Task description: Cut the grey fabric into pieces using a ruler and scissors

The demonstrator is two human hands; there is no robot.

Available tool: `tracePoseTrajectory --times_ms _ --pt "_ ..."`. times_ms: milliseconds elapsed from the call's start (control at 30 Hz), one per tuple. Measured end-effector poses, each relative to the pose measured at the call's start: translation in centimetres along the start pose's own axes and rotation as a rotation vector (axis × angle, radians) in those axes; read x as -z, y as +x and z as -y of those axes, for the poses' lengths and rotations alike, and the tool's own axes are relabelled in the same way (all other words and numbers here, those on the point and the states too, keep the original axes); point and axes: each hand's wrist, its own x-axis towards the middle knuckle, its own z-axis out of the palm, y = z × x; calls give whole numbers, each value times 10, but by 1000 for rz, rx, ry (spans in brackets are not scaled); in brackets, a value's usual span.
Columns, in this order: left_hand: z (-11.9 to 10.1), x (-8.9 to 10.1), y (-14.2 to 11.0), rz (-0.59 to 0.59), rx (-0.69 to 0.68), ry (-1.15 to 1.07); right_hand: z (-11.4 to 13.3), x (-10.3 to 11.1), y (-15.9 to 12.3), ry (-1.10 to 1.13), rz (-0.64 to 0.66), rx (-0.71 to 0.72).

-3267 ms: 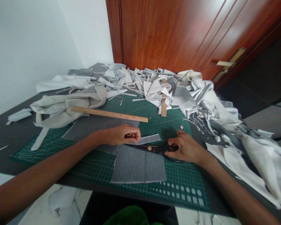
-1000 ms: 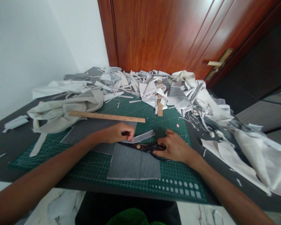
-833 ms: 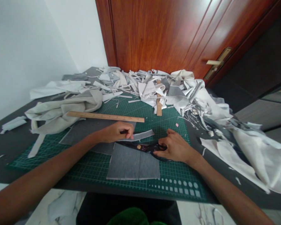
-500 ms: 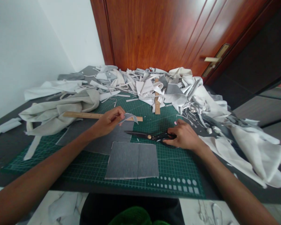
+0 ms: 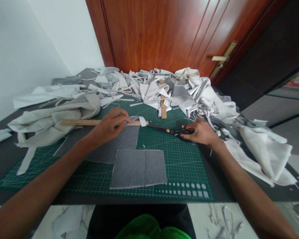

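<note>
My left hand (image 5: 109,125) pinches a narrow grey-and-white fabric strip (image 5: 137,120) just above a wooden ruler (image 5: 89,122). My right hand (image 5: 201,132) grips the black handles of long tailor's scissors (image 5: 164,129), whose closed-looking blades point left, their tips close to the strip. Below my hands, a grey fabric square (image 5: 138,168) lies on a green cutting mat (image 5: 181,172). A larger dark grey fabric piece (image 5: 114,142) lies beneath my left hand, partly under the square.
A heap of white and grey fabric scraps (image 5: 161,89) with a second wooden ruler (image 5: 163,109) lies behind the mat. Beige cloth (image 5: 52,119) lies at the left, white fabric (image 5: 264,152) at the right, on a dark table (image 5: 5,159) by a wooden door (image 5: 151,30).
My left hand has lifted the strip off the mat and moved it farther away. My right hand has carried the scissors the same way, off the grey square. The view has tilted slightly.
</note>
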Motion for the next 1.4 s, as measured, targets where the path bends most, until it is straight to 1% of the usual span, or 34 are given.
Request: tracePoseTrajectory --times_ms 67,167,267,333,400,567,633,833,967,1033,1233,1333,1400 --pt "-4 -3 -1 63 11 -65 -1 -1 0 29 -1 -17" --pt "-12 -10 -3 234 5 -192 -2 -2 0 39 10 -53" --pt "-23 -17 -7 379 17 -312 -2 -1 0 13 2 -86" --pt "-29 -19 -8 440 28 -383 -2 1 0 -16 -25 -108" --pt "-33 -20 -8 470 12 -401 -2 2 0 -46 -42 -128" --pt "-37 -21 -6 519 -75 -270 -1 2 -1 -104 -25 -172" --pt "-39 -23 -6 525 -114 -249 -1 1 -2 -133 -13 -182" --pt "-52 -31 -6 572 -119 -305 9 3 -5 -289 51 -188" --pt "-57 -35 -7 593 -133 -348 20 7 -5 -308 72 -239" --pt "-58 -36 -7 594 -114 -371 23 8 -4 -294 64 -262" --pt "-57 -33 -8 635 43 -403 24 4 -4 -237 82 -332" --pt "-56 -32 -9 589 89 -442 23 1 -4 -232 70 -339" --pt "-56 -33 -10 518 135 -499 23 0 -4 -235 60 -343"
